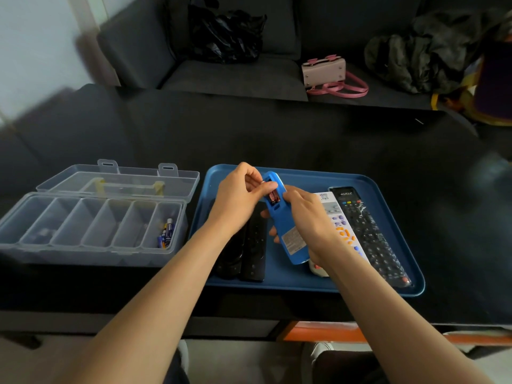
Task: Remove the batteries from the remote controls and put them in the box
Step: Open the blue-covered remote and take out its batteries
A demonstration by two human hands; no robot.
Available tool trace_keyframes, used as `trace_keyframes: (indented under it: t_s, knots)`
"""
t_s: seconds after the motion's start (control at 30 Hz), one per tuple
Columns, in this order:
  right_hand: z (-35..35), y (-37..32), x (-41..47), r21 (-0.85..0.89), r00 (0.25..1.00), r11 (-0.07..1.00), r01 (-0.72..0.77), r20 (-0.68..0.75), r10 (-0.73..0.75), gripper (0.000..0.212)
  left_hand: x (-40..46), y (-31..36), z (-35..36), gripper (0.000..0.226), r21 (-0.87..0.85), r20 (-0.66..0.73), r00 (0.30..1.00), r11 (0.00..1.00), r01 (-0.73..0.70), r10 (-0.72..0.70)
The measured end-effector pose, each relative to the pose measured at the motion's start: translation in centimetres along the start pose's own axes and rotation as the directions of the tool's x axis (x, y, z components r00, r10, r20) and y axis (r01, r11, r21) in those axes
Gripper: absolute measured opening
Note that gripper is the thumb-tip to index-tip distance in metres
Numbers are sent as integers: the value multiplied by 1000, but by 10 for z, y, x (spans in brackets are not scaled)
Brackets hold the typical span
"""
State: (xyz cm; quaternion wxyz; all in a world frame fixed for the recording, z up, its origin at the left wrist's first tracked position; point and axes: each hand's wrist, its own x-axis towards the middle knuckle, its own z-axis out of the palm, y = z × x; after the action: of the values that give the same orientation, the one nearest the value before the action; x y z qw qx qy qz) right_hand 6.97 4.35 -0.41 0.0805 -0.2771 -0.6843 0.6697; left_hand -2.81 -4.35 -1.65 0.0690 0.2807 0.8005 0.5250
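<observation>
Blue remote (285,225) held face down above the blue tray (388,289), centre of frame, battery bay open at its upper end. Reddish batteries (274,195) sit in the bay, just under the left thumb.

Right hand (307,217) wraps the remote's body from the right side, fingers curled round beneath it. Left hand (243,195) comes in from the left, thumb and fingertips pinching at the batteries in the bay.

Clear box (91,245) at left of frame on the dark worktop (304,134), lid thrown back, six compartments in a row. A few blue batteries (166,231) lie in the rightmost compartment, the one nearest the tray. Box and tray stand just beside each other with a narrow gap.

On the tray: two black remotes (246,245) below the left hand, a white remote (340,225) and a long black remote (368,234) to the right of the right hand. Worktop bare toward the top of the frame.
</observation>
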Motion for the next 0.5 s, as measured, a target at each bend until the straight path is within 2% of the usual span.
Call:
trace_keyframes:
  t_s: [0.13, 0.27, 0.3, 0.37, 0.43, 0.5]
  knots:
    - [0, 1, 1, 17, 1000, 1000, 0, 8, 0, 26, 0, 3, 1, 14, -135, -25, 998, 989, 62, -66]
    - [-2, -2, 3, 107, 999, 994, -30, 18, 29, 26, -2, 13, -3, 9, -295, -40, 997, 954, 52, -67]
    - [-2, -3, 3, 130, 999, 991, -37, 27, 34, 26, -2, 14, -3, 14, -265, -35, 998, 964, 32, -43]
    - [-3, -4, 3, 168, 998, 984, -50, 48, 42, 26, -3, 14, -3, 20, -61, -32, 999, 997, -46, 44]
    - [-4, -3, 3, 185, 997, 981, -59, 65, 48, 28, -3, 11, -3, 15, 137, -8, 987, 978, -159, 162]
    - [-5, -4, 3, 187, 997, 981, -58, 69, 46, 30, -2, 8, -5, 19, 221, 23, 968, 943, -249, 250]
